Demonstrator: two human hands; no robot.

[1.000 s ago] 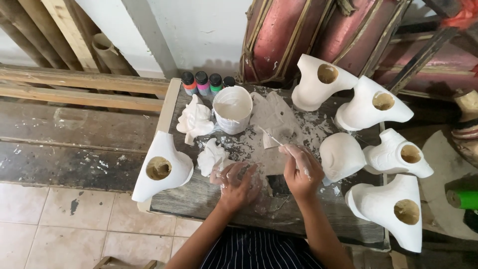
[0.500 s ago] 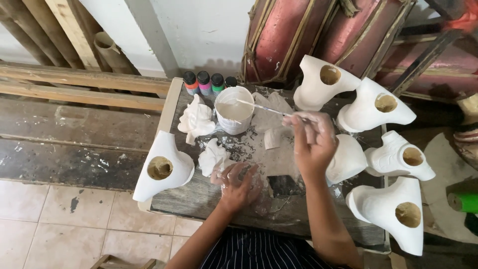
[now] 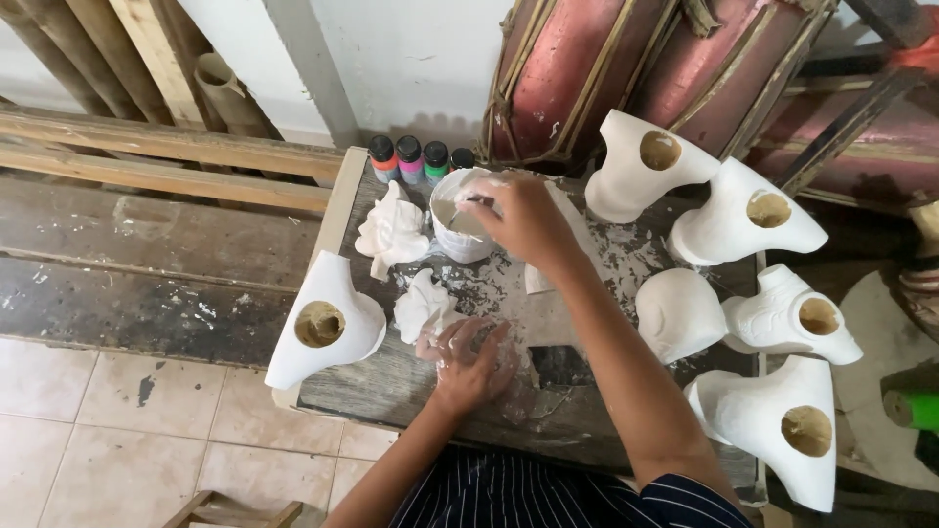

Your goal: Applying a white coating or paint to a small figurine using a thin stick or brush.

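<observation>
On the left edge of the desk (image 3: 391,381) a white plaster cast with a round hole (image 3: 328,323) stands untouched. Just right of it the left hand (image 3: 469,357) lies spread, fingers loose, pressing a clear plastic piece (image 3: 523,376) flat against the paint-spattered top; it grips nothing. Two small white moulded figures (image 3: 391,230) lie between that hand and the white bucket (image 3: 460,220).

Over the bucket, the right hand (image 3: 523,220) is pinched shut on a thin brush (image 3: 468,205), its tip down inside the rim. This looks like the loading step: picking up white mix. The next move, I'd judge, calls for lifting the tip cleanly over the rim without dripping.

Farther right stand five more white casts (image 3: 743,210). How much is in the bucket I cannot see, the hand covers it. The paint bottles (image 3: 416,156) behind are half hidden, and what the plastic piece holds is too blurred to tell.
</observation>
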